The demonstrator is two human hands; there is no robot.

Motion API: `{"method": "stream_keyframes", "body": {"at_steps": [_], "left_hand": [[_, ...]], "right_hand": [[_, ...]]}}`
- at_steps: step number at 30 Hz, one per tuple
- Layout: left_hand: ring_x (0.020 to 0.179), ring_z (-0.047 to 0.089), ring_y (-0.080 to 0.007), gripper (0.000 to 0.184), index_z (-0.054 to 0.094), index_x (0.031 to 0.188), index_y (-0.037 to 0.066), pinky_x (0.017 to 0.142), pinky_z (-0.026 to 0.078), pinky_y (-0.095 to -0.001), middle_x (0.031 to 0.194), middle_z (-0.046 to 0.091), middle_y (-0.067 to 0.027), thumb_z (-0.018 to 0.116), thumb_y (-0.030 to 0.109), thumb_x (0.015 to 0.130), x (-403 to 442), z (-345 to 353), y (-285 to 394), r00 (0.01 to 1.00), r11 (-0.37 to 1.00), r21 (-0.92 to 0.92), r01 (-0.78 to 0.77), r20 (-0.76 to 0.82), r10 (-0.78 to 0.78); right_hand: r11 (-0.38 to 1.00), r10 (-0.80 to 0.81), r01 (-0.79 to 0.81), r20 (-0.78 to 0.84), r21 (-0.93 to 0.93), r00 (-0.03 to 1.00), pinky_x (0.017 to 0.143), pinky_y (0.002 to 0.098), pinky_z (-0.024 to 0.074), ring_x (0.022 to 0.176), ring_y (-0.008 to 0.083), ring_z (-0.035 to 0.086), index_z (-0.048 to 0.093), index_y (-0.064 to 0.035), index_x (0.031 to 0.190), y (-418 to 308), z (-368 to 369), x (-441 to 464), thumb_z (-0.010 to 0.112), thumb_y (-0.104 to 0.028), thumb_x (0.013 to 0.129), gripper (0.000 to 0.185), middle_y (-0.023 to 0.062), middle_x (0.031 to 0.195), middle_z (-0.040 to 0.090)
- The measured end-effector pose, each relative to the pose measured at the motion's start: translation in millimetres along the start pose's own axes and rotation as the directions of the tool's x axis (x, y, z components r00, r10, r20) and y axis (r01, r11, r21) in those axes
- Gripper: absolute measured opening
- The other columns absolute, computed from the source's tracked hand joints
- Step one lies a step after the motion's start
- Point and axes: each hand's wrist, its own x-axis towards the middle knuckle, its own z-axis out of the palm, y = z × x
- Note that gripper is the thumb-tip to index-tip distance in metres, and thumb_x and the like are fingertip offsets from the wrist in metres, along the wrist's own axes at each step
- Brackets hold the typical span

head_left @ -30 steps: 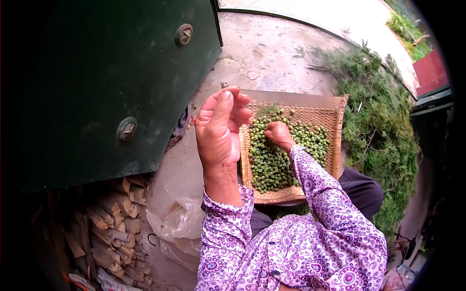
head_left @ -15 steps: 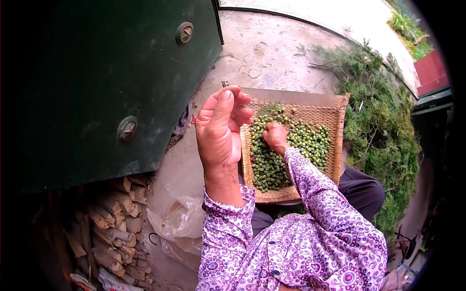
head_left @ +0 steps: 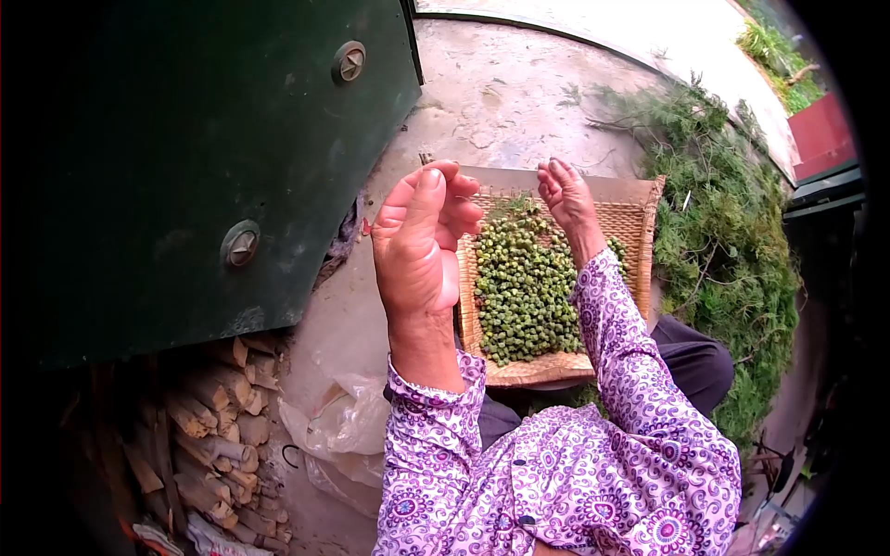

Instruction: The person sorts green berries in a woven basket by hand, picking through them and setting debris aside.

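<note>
Over tray (head_left: 619, 221) of green pieces (head_left: 524, 295), left hand (head_left: 422, 236) half-open; right hand (head_left: 570, 199) curled, grip unclear.

This looks like a rough work yard or shed front: bare concrete floor (head_left: 491, 102), a dark green metal door (head_left: 185, 185) with star bosses, split firewood (head_left: 218, 435) stacked below it, cut branches (head_left: 723, 250) heaped opposite, greenery (head_left: 779, 60) growing beyond.
</note>
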Motion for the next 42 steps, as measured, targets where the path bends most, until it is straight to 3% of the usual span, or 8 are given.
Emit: {"method": "stream_keyframes", "body": {"at_steps": [3, 6, 10, 12, 14, 24, 34, 42], "left_hand": [[0.061, 0.059, -0.0110, 0.017, 0.060, 0.093, 0.001, 0.055, 0.047, -0.0217, 0.079, 0.063, -0.0089, 0.055, 0.016, 0.086, 1, 2, -1, 1.000, 1.000, 0.005, 0.004, -0.003, -0.004], [0.061, 0.059, -0.0110, 0.017, 0.060, 0.093, 0.001, 0.055, 0.047, -0.0217, 0.079, 0.063, -0.0088, 0.056, 0.016, 0.086, 2, 2, -1, 1.000, 1.000, 0.008, 0.005, -0.007, -0.005], [0.061, 0.059, -0.0110, 0.018, 0.060, 0.094, 0.001, 0.056, 0.047, -0.0216, 0.080, 0.063, -0.0090, 0.056, 0.016, 0.085, 0, 1, -2, 1.000, 1.000, 0.019, 0.015, -0.004, -0.015], [0.061, 0.059, -0.0110, 0.018, 0.060, 0.094, 0.000, 0.056, 0.047, -0.0216, 0.080, 0.063, -0.0091, 0.056, 0.016, 0.085, -1, 1, -2, 1.000, 1.000, 0.024, 0.016, -0.002, -0.016], [0.061, 0.059, -0.0111, 0.018, 0.060, 0.094, 0.000, 0.056, 0.047, -0.0216, 0.080, 0.063, -0.0091, 0.056, 0.016, 0.085, 0, 2, -2, 1.000, 1.000, 0.024, 0.012, -0.001, -0.012], [0.062, 0.058, -0.0119, 0.018, 0.060, 0.094, 0.001, 0.057, 0.046, -0.0227, 0.080, 0.063, -0.0092, 0.056, 0.016, 0.086, 0, 3, -3, 1.000, 1.000, 0.022, 0.020, 0.006, -0.020], [0.064, 0.056, -0.0151, 0.022, 0.059, 0.095, 0.000, 0.058, 0.047, -0.0276, 0.081, 0.062, -0.0112, 0.053, 0.020, 0.087, 3, -4, -1, 1.000, 0.998, 0.065, -0.001, 0.007, 0.000], [0.064, 0.055, -0.0145, 0.023, 0.060, 0.093, 0.002, 0.058, 0.046, -0.0276, 0.080, 0.061, -0.0090, 0.056, 0.023, 0.086, 4, -5, 4, 1.000, 0.996, 0.080, -0.026, 0.002, 0.026]], "right_hand": [[0.965, -0.034, 0.046, 0.052, -0.259, 0.998, 0.056, 0.0202, 0.0496, 0.067, 0.0135, 0.062, 0.055, -0.0014, 0.090, 8, -4, 15, 0.063, -0.010, 0.080, 0.015, 0.0061, 0.074, 0.061], [0.446, -0.011, 0.233, 0.254, -0.864, 0.967, 0.057, 0.0277, 0.0475, 0.064, 0.0156, 0.061, 0.061, -0.0027, 0.075, 48, -32, 5, 0.066, -0.011, 0.073, 0.010, 0.0051, 0.073, 0.062], [-0.068, -0.131, 0.586, 0.590, -0.807, 0.797, 0.073, 0.0387, 0.0457, 0.083, 0.0292, 0.056, 0.063, -0.0072, 0.085, 92, -46, -24, 0.066, -0.013, 0.064, 0.022, 0.0109, 0.088, 0.059], [-0.202, -0.088, 0.595, 0.620, -0.778, 0.780, 0.078, 0.0408, 0.0429, 0.094, 0.0296, 0.052, 0.061, -0.0090, 0.094, 94, -32, -42, 0.070, -0.017, 0.063, 0.033, 0.0119, 0.100, 0.056], [-0.203, -0.072, 0.563, 0.586, -0.801, 0.807, 0.083, 0.0413, 0.0378, 0.104, 0.0300, 0.045, 0.059, -0.0106, 0.102, 105, -36, -46, 0.074, -0.025, 0.061, 0.046, 0.0126, 0.111, 0.050], [-0.315, 0.172, 0.592, 0.569, -0.742, 0.804, 0.072, 0.0424, 0.0411, 0.092, 0.0281, 0.047, 0.056, -0.0101, 0.092, 94, -50, -71, 0.065, -0.037, 0.071, 0.035, 0.0116, 0.095, 0.051], [-0.226, 0.300, 0.603, 0.534, -0.765, 0.791, 0.067, 0.0439, 0.0430, 0.077, 0.0353, 0.054, 0.056, -0.0079, 0.094, 92, -66, -99, 0.062, -0.034, 0.075, 0.033, 0.0193, 0.080, 0.054], [-0.230, 0.245, 0.676, 0.631, -0.700, 0.736, 0.065, 0.0436, 0.0433, 0.077, 0.0329, 0.053, 0.055, -0.0062, 0.076, 74, -73, -142, 0.062, -0.030, 0.072, 0.025, 0.0156, 0.076, 0.052]]}}
